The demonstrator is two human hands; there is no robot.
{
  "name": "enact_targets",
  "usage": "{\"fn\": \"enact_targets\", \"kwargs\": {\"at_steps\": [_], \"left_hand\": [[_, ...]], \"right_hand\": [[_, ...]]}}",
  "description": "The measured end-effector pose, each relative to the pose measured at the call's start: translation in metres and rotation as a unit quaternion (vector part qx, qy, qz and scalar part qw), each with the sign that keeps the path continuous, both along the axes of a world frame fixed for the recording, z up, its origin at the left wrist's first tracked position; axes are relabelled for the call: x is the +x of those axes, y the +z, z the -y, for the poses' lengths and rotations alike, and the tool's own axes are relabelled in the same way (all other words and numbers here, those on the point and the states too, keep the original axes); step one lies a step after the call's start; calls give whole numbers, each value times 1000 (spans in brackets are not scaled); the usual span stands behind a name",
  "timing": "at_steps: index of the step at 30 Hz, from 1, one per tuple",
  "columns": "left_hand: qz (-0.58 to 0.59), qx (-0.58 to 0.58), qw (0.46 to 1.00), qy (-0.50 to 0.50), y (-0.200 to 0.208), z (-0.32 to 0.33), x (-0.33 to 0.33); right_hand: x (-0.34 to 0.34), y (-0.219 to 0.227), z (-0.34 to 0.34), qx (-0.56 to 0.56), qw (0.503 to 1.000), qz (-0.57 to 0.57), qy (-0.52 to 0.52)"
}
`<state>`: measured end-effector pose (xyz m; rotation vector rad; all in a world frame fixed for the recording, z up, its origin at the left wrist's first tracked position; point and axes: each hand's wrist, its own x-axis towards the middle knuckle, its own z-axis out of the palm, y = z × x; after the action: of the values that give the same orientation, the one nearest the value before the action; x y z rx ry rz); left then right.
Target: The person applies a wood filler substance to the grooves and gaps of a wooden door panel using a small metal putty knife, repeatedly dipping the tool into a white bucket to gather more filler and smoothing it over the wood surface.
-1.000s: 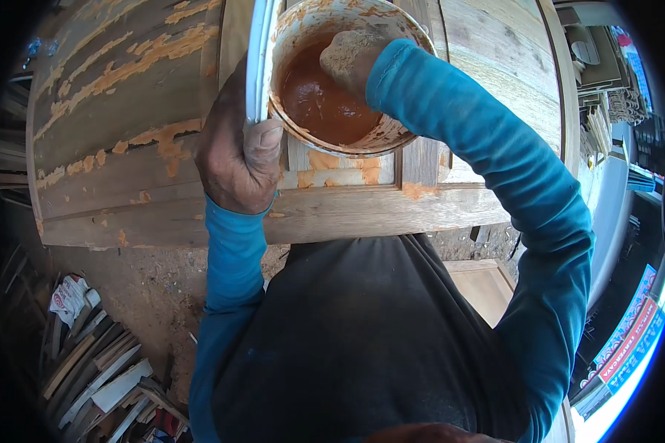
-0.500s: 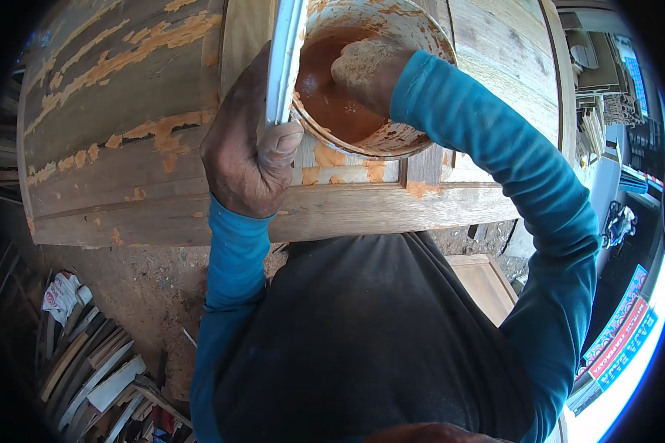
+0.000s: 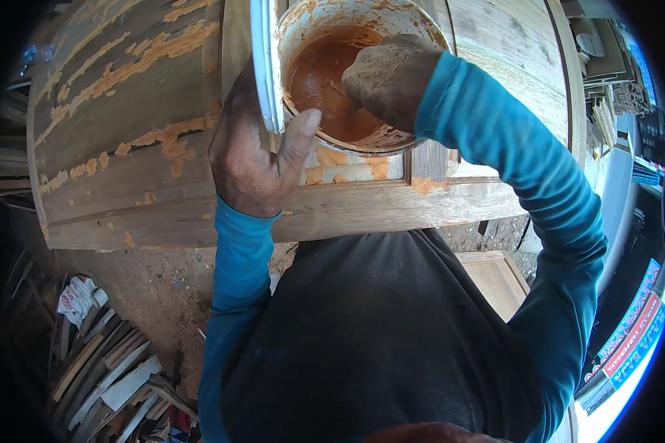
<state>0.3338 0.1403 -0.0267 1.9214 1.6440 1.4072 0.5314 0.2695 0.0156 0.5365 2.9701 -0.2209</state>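
Observation:
A white bucket (image 3: 295,22) with an orange-smeared inner wall is tilted so its mouth faces me. Reddish-orange wet filler (image 3: 325,92) covers its bottom. Beside the bucket's left rim, a white lid (image 3: 264,66) shows nearly edge-on. My left hand (image 3: 251,170) grips that lid, with the thumb up by the bucket's rim and the fingers mostly hidden behind. My right hand (image 3: 395,77), dusted with dry filler, reaches inside the bucket. Its fingers curl down toward the filler; a thin dark piece shows under them, too little to name.
Beneath the bucket lies a panelled wooden door (image 3: 125,173) with orange filler streaks. Wood offcuts (image 3: 118,369) are piled on the ground at lower left, with a white bag (image 3: 77,299) on top. Another wooden panel (image 3: 495,284) lies low on the right. A printed banner (image 3: 632,332) hangs at far right.
My right hand has shifted right and slightly down inside the bucket. The bucket and lid have moved a little left and up in view. My left thumb has lifted toward the bucket's rim.

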Motion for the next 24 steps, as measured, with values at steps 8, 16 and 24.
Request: {"fn": "enact_targets", "kwargs": {"at_steps": [8,16,24], "left_hand": [[33,85,993,81,9,-4,9],[-15,78,987,143,48,-10,58],[-228,99,967,-46,40,-15,77]], "right_hand": [[79,86,14,-145,973,-127,-128],[136,-21,99,-341,753,-426,-369],[167,-75,152,-581,516,-512,-366]]}}
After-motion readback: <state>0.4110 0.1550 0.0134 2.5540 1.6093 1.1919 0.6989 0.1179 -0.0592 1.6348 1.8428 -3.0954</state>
